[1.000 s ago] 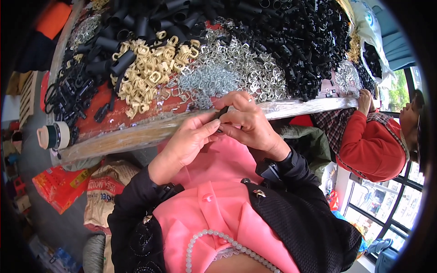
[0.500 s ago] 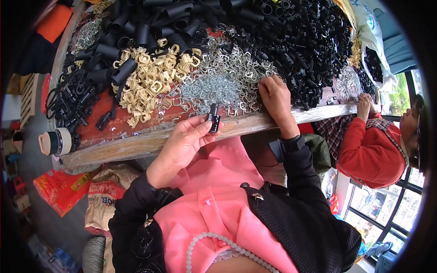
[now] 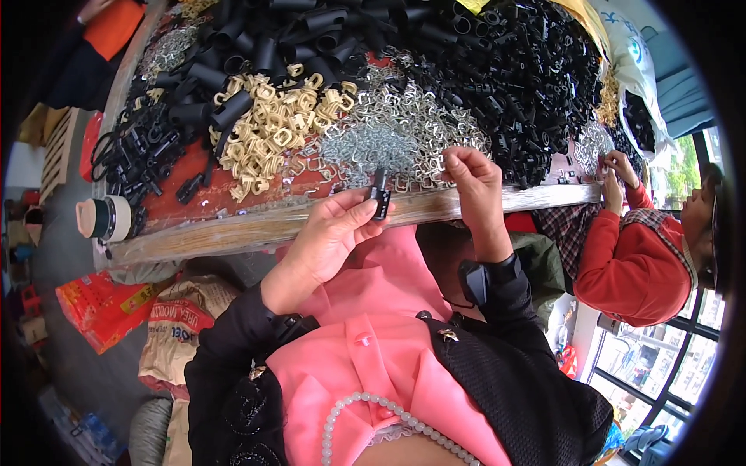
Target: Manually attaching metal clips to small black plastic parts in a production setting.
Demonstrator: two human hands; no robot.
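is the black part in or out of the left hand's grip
In: the left hand pinches the black part between thumb and fingers, narrow end sticking out.

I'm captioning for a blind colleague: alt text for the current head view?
The left hand holds a small black part by a table edge; the right hand is near silvery metal pieces. Cream pieces and black tubes lie beyond, a co-worker right.

Glossy plastic part (image 3: 380, 205), shiny metal clips (image 3: 432, 124), matt plastic tubes (image 3: 266, 54), wooden table edge (image 3: 225, 233)
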